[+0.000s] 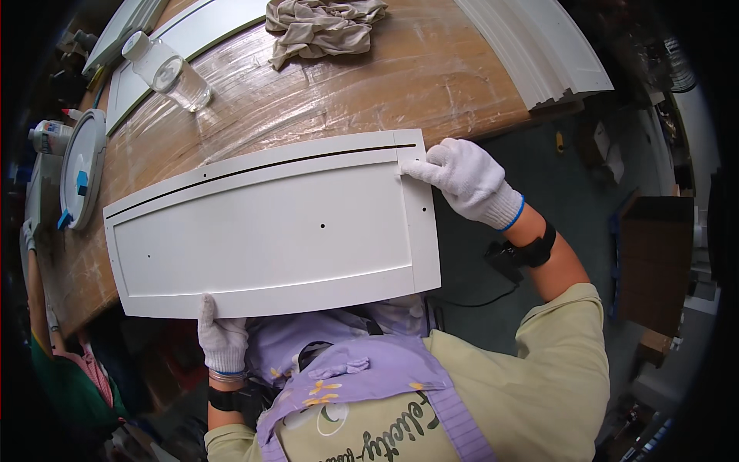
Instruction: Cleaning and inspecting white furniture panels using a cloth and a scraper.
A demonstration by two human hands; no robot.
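A white framed panel (269,231), like a cabinet door, lies tilted across the table's near edge and over my lap. A long dark groove runs near its far edge, and a few small dark holes dot its face. My left hand (222,335), in a white knit glove, grips the near edge with the thumb on top; its other fingers are hidden underneath. At the far right corner is my right hand (471,181), gloved too. Its index finger presses on the frame joint while the other fingers are curled by the panel's edge; the thumb is hidden.
Plastic film covers the wooden table (431,69). On it are a clear bottle (178,81), a crumpled beige cloth (323,27), white mouldings (539,46) and a white round lid (83,169). Another person's arm (37,296) shows at far left. A brown box (654,262) stands right.
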